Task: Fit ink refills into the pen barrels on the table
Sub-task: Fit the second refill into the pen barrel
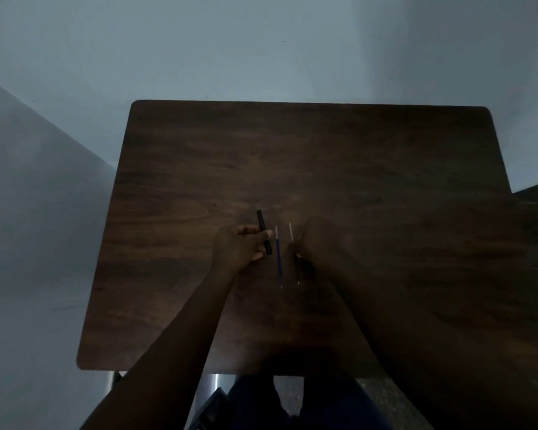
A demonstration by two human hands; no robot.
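My left hand (pixel 241 246) grips a black pen barrel (pixel 264 231) near the middle of the dark wooden table (pixel 323 156); the barrel points away from me. Just right of it a blue ink refill (pixel 279 257) lies flat on the table, tip toward me. A second thin refill (pixel 291 232) lies beside it, partly under the fingers of my right hand (pixel 316 243). That hand rests on this refill with fingers bent; the dim light and blur hide whether it grips it.
The table's far half holds nothing I can make out. A pale wall stands behind the far edge. My legs (pixel 292 401) and the metal table frame (pixel 216 383) show below the near edge. The scene is very dim.
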